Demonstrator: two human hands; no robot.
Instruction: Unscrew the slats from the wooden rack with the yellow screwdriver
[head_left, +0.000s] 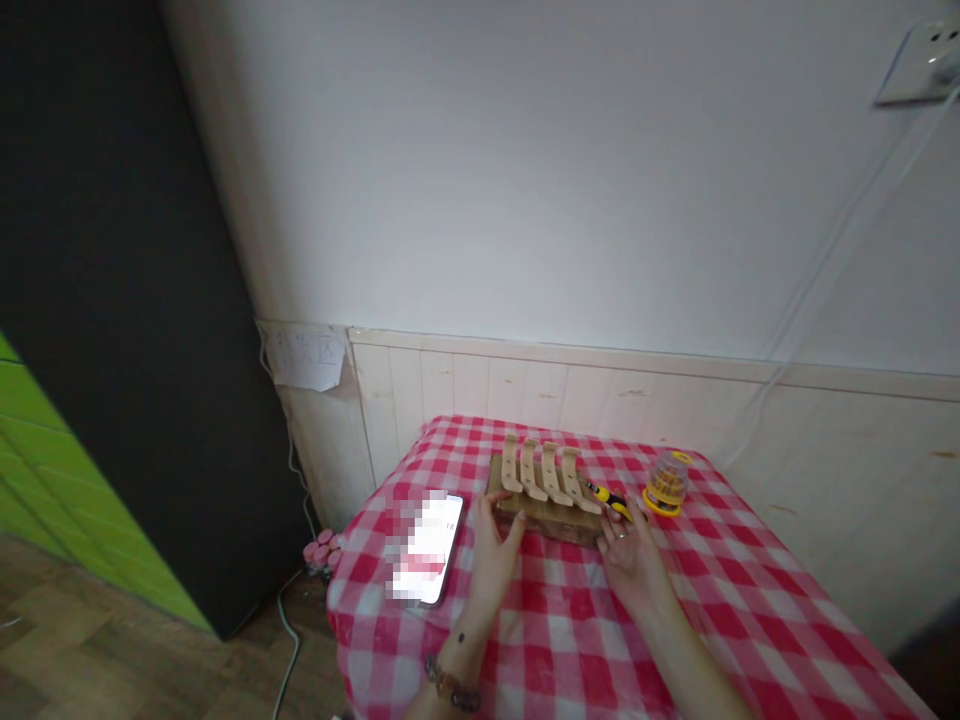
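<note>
A brown wooden board (pixel 559 522) lies on the checked cloth, and four-sided in outline it carries several pale, bent metal brackets (pixel 551 475) with holes, standing in a row. My left hand (pixel 495 550) grips the board's front left corner, thumb at the front edge and fingers along the side. At the right end of the board, my right hand (pixel 634 562) has its fingers curled around a yellow and black screwdriver (pixel 611 500); the fingertips are close to the board's edge. Whether they also touch the board, I cannot tell.
Left of the board lies a lit phone (pixel 431 555) on the red and white tablecloth (pixel 562 640). A clear, yellow-based container (pixel 666 485) of screwdriver bits stands to the right. The table meets a panelled wall (pixel 465 385); a dark cabinet (pixel 150 300) rises at left.
</note>
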